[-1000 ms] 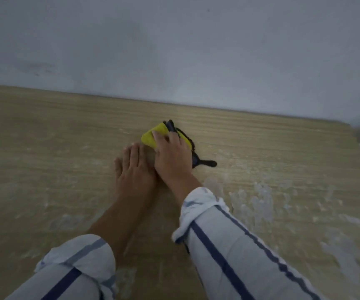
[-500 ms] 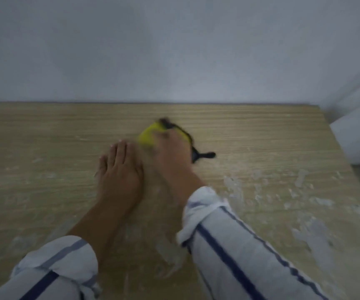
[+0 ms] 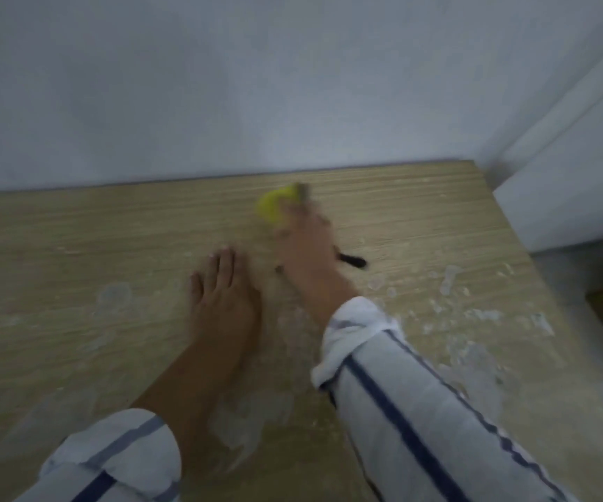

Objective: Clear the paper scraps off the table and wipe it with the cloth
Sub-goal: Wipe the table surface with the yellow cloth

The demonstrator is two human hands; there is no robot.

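Head view shows the yellow tool point(image 3: 273, 208), a scraper or sponge with a black handle point(image 3: 352, 260), pushed further toward twelve o'clock than a second ago, now close to the wall point(image 3: 256, 85) at the back edge of the surface point(image 3: 75, 248). The right hand point(image 3: 307, 248) is closed over it and blurred with motion; how tight the grip is I cannot tell. The left hand point(image 3: 225, 302) lies flat and open on the surface at about seven o'clock of the tool, holding nothing, as before. Paper scraps point(image 3: 452, 280) remain stuck at three to five o'clock of the right hand, with more near the striped sleeve point(image 3: 401, 411). Judging by this, scraping is under way and wiping has not begun; no cloth is in view.
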